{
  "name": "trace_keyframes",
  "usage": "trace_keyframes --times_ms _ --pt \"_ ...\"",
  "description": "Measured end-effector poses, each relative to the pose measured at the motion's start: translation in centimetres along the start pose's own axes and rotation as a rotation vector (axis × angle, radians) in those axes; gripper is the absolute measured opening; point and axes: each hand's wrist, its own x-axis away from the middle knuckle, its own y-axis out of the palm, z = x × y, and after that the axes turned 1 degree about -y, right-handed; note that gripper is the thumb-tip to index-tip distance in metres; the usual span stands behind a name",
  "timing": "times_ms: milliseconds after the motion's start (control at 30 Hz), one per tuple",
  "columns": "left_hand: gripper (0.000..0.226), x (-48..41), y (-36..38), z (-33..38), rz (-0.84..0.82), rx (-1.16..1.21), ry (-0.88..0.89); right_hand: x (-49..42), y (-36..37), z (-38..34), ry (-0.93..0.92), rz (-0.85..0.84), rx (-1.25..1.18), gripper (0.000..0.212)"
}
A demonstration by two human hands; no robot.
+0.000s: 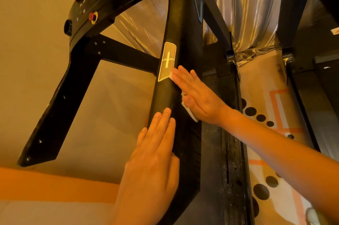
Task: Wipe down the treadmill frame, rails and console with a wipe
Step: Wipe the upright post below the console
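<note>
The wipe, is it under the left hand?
No, the wipe sits under the right hand on the upright; the left hand is bare.

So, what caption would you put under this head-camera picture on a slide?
Right hand presses a white wipe flat on the treadmill upright beside its gold badge; left hand rests below.

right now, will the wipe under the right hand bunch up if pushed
Likely floppy: the wipe crumples out below the right hand. Probably bunches unless the flat palm pins it. The post looks smooth, so sliding seems easy.
</note>
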Motion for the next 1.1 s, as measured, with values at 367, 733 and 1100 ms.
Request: trace_keyframes --times_ms 367,733,1100 --pt "0.063 0.1 0.3 -0.2 -0.009 -0.006 -0.011 -2.0 -1.8 1.1 -0.179 -0.133 0.154 0.056" --pt "0.062 0.6 0.1 0.1 0.003 0.003 -0.024 -6.3 -1.7 -2.3 -0.217 -0.166 0.101 0.044" --pt "0.062 1.3 0.3 -0.6 0.010 0.068 0.014 4.5 2.4 -1.5 0.341 0.073 -0.097 0.058"
